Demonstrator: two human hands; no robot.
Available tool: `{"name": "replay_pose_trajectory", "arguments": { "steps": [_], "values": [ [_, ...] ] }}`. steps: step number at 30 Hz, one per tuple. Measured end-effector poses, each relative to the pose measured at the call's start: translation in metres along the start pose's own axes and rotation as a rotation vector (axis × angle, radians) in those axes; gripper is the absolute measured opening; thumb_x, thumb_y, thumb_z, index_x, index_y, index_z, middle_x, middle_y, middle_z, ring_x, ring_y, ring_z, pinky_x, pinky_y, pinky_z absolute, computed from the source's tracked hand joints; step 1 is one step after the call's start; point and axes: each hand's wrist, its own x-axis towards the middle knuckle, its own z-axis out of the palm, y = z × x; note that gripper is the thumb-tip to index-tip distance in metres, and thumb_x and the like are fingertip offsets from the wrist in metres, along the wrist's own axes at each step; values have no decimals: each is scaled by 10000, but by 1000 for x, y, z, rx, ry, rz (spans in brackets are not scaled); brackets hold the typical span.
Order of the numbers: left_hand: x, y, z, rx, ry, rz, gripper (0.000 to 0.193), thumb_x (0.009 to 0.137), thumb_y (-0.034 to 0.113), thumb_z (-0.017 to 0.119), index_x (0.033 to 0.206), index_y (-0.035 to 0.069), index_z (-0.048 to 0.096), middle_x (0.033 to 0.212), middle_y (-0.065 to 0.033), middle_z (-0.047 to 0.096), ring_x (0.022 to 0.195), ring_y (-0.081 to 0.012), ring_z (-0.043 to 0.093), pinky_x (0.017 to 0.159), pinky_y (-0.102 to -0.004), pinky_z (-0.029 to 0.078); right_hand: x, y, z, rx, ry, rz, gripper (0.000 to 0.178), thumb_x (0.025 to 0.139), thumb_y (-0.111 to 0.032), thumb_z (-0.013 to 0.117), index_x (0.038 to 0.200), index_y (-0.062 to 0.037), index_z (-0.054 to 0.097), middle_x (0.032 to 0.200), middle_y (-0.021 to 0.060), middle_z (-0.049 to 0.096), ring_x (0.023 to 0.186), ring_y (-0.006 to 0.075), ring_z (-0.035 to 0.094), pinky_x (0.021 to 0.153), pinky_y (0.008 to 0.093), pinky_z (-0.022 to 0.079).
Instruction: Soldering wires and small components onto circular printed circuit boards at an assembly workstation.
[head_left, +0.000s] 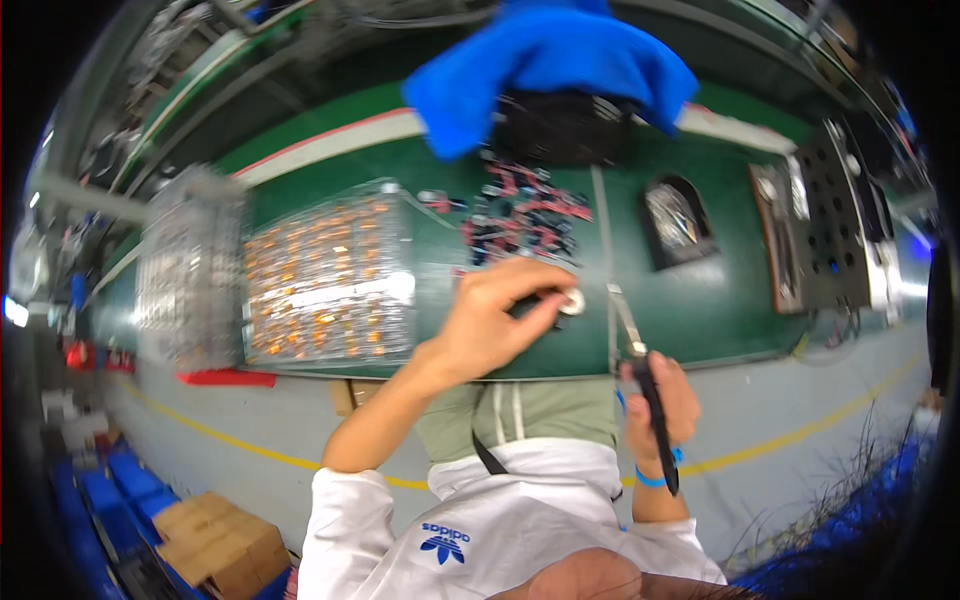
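My left hand (490,315) reaches over the front of the green bench, its thumb and fingers closed on a small round whitish part (572,302). A dark piece shows beneath the fingers, partly hidden. To its right, my right hand (668,405) is wrapped round a black-handled tool (652,405) with a slim metal shaft, which looks like a soldering iron. The tip points up and away, over the bench edge, apart from the round part. Beyond my left hand lies a pile of small black and red parts (525,215), blurred.
A clear plastic tray of small orange parts (330,280) lies left, beside a stack of clear trays (192,265). Right of the pile stands a black bin of shiny pieces (680,225). A perforated metal box (835,220) is far right; a blue cloth (550,55) covers something black behind.
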Motion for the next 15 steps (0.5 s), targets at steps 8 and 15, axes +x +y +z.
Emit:
{"name": "replay_pose_trajectory", "arguments": {
  "steps": [8,15],
  "values": [
    [-27,37,-55,86,154,266,227,827,-73,772,1042,1,761,1055,-115,765,1003,-286,735,868,-368,591,5,7,21,159,119,331,518,1078,-299,572,1485,20,541,977,97,732,734,136,599,656,290,512],
    [-108,33,-261,466,856,-50,150,901,-25,756,1050,-10,763,1016,-80,774,926,-148,739,841,-298,606,12,6,23,180,31,373,518,1020,-228,622,1428,87,567,971,128,731,774,154,614,728,290,515]
  ]
}}
